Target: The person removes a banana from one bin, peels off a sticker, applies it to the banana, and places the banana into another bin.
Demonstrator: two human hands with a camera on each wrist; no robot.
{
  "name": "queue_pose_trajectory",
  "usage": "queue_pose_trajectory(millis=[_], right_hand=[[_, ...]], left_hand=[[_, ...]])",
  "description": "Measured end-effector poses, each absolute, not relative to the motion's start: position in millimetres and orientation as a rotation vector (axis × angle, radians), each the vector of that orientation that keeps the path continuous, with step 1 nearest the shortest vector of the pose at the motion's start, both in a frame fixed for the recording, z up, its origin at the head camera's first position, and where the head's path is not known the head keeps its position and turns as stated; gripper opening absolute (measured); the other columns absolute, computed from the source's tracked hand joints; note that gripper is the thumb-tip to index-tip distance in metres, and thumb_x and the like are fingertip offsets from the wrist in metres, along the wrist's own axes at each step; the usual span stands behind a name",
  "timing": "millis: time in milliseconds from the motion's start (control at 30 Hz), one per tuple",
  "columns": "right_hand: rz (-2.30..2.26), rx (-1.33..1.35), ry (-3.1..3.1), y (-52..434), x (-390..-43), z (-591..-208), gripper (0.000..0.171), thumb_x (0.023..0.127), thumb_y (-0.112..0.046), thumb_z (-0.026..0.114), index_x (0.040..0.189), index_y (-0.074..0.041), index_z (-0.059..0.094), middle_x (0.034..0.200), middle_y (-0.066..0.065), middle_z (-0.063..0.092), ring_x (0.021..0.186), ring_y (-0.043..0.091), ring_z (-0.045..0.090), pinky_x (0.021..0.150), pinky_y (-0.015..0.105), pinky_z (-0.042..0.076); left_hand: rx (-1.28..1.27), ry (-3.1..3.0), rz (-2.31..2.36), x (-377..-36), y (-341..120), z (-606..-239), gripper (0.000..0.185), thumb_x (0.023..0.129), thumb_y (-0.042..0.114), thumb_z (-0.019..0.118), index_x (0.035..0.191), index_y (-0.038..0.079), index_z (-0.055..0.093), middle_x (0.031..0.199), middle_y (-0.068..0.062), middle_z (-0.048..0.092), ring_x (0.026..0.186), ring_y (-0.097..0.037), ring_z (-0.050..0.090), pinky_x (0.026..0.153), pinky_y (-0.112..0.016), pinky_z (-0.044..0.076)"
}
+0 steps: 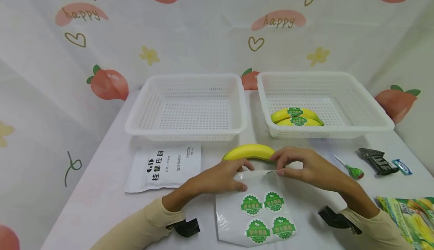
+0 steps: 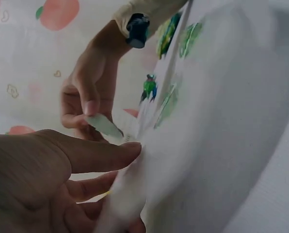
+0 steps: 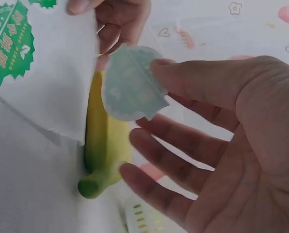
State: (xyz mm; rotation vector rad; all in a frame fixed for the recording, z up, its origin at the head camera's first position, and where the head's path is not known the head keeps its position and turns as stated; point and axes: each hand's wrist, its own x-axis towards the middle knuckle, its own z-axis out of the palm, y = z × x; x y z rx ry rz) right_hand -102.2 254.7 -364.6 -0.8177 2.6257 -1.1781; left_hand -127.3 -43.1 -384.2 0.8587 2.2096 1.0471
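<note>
A peeled sticker (image 3: 131, 83) hangs from the thumb and forefinger of the right hand (image 1: 306, 167) at centre frame in the head view, its pale back facing the right wrist camera; that hand's other fingers are spread loosely. The sticker hovers just above the upper edge of the sticker sheet (image 1: 254, 208), directly in front of a banana (image 1: 249, 152) lying on the table (image 1: 101, 189). The left hand (image 1: 220, 176) pins the sheet's upper left corner, thumb and curled fingers pinching the paper, and sits just left of the right hand, their fingertips almost meeting. Four green round stickers remain on the lower part of the sheet. Behind the banana, at the upper middle of the frame, stand two white baskets: the left basket (image 1: 135, 124) with nothing showing inside, the right basket (image 1: 373, 124) with two labelled bananas (image 1: 296, 116). A white pouch (image 1: 162, 165) lies at lower left, a lollipop (image 1: 350, 169) and a black clip (image 1: 376, 159) at right.
</note>
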Motion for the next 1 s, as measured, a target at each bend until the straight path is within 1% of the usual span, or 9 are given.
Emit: queue_pose_trajectory(millis=[133,233,333,400,500,567,667,900,1000], right_hand=[[-1.207,-0.889,2.699,251.8,-100.7,-365.8,0.021,0.095,-0.017,0.081,0.096,-0.036,0.072,0.122,-0.003,0.074,0.115,0.015,0.067,0.100,0.019,0.048],[-1.219,-0.943,2.743,246.9,-98.5,-366.5,0.024,0.093,-0.016,0.083,0.098,-0.036,0.072,0.120,-0.003,0.074,0.115,0.011,0.066,0.101,0.015,0.047],[-1.240,-1.012,2.765,239.9,-95.8,-366.5,0.026,0.091,-0.013,0.084,0.099,-0.035,0.072,0.118,-0.004,0.073,0.113,0.013,0.067,0.101,0.013,0.046],[-1.240,-1.057,2.782,235.0,-94.1,-366.4,0.028,0.090,-0.011,0.085,0.099,-0.035,0.072,0.117,-0.004,0.072,0.111,0.012,0.067,0.100,0.012,0.046],[-1.223,-1.117,2.810,228.9,-92.2,-366.9,0.032,0.087,-0.007,0.087,0.099,-0.034,0.073,0.114,-0.007,0.070,0.108,0.011,0.065,0.098,0.012,0.047],[-1.209,-1.155,2.821,226.4,-91.7,-367.2,0.035,0.084,-0.005,0.089,0.098,-0.033,0.074,0.113,-0.009,0.069,0.106,0.009,0.064,0.096,0.013,0.048],[-1.199,-1.185,2.818,224.4,-92.2,-367.3,0.034,0.083,-0.005,0.090,0.099,-0.031,0.074,0.112,-0.012,0.067,0.104,0.008,0.063,0.093,0.015,0.051],[-1.155,-1.065,2.884,224.2,-102.7,-364.0,0.029,0.091,-0.008,0.084,0.112,-0.021,0.069,0.105,-0.014,0.068,0.090,0.004,0.065,0.075,0.027,0.058],[-1.120,-1.027,2.927,223.5,-110.6,-363.1,0.025,0.093,-0.008,0.082,0.111,-0.019,0.070,0.102,-0.014,0.068,0.089,0.002,0.064,0.075,0.028,0.059]], left_hand=[[0.913,2.325,0.937,-121.4,-41.1,-380.1,0.045,0.095,0.026,0.082,0.135,0.012,0.066,0.129,0.001,0.068,0.119,-0.008,0.062,0.102,-0.027,0.050],[0.955,2.400,0.907,-116.8,-39.6,-378.1,0.036,0.101,0.041,0.073,0.123,0.013,0.075,0.127,0.004,0.070,0.123,-0.008,0.060,0.107,-0.029,0.048],[0.936,2.394,0.997,-114.0,-38.6,-375.9,0.045,0.106,0.054,0.058,0.112,0.016,0.081,0.116,0.010,0.072,0.114,-0.004,0.063,0.100,-0.028,0.051],[0.895,2.350,1.106,-113.6,-38.0,-375.3,0.050,0.108,0.056,0.052,0.106,0.017,0.082,0.108,0.011,0.075,0.104,-0.003,0.065,0.092,-0.027,0.053],[0.822,2.272,1.250,-114.5,-37.5,-375.2,0.044,0.108,0.051,0.055,0.102,0.016,0.081,0.099,0.011,0.076,0.092,-0.005,0.068,0.082,-0.026,0.054],[0.788,2.268,1.300,-115.2,-37.1,-375.5,0.034,0.106,0.044,0.060,0.101,0.016,0.079,0.098,0.009,0.077,0.089,-0.006,0.069,0.078,-0.026,0.054],[0.762,2.324,1.314,-116.1,-36.8,-375.2,0.021,0.103,0.036,0.066,0.102,0.019,0.077,0.097,0.011,0.075,0.086,-0.006,0.069,0.075,-0.026,0.055],[0.830,2.515,1.284,-121.0,-36.2,-373.1,0.013,0.103,0.026,0.070,0.100,0.016,0.077,0.096,0.007,0.073,0.083,-0.005,0.064,0.073,-0.025,0.053],[0.853,2.579,1.275,-124.5,-35.4,-373.5,0.012,0.102,0.025,0.072,0.101,0.015,0.078,0.098,0.005,0.074,0.084,-0.005,0.064,0.073,-0.024,0.053]])
